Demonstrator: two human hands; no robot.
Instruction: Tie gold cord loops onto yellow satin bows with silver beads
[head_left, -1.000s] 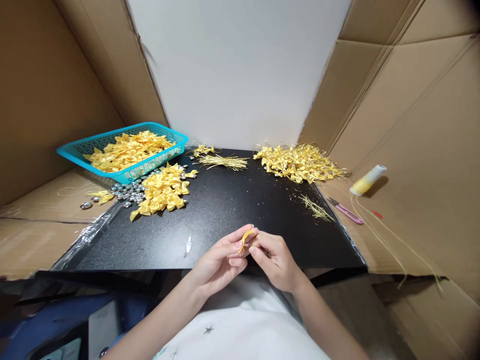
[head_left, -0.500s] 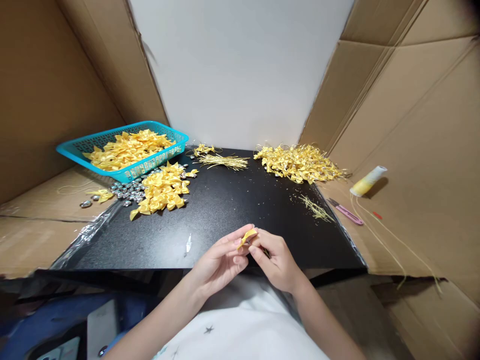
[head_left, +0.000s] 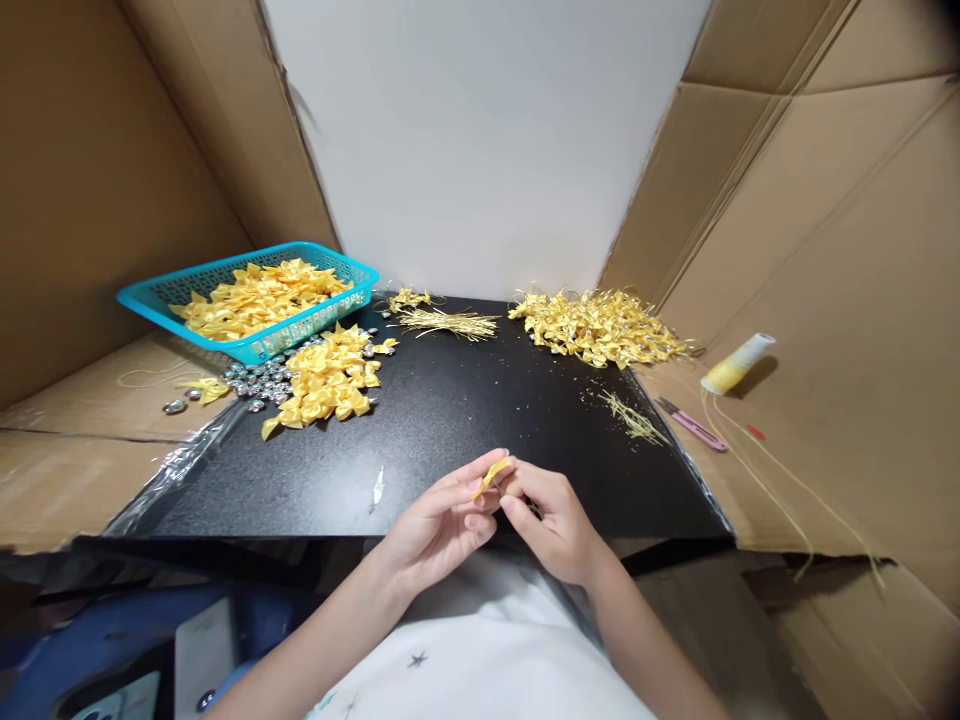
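Observation:
Both hands meet over the front edge of the black table (head_left: pixel 450 440). My left hand (head_left: pixel 448 515) has its fingertips closed on one end of a small yellow ribbon bow (head_left: pixel 491 478). From the right, my right hand (head_left: pixel 551 515) pinches at the bow's other side, its thumb and forefinger together. What lies under those right fingertips is mostly hidden; a bit of thin cord shows beside them. Left of the hands lies a heap of yellow ribbon bows (head_left: pixel 330 375), with silver bells (head_left: pixel 259 382) bunched along its left side.
A turquoise basket (head_left: pixel 251 347) of yellow bows stands at the back left. Cut gold cords (head_left: pixel 450 322) and a pile of corded bows (head_left: pixel 600 328) lie at the back. On the right are cord scraps (head_left: pixel 634 418), a pink cutter (head_left: pixel 694 425) and a thread spool (head_left: pixel 739 363).
Almost nothing differs. The bow has tilted slightly between the fingertips, and both hands stay in the same place.

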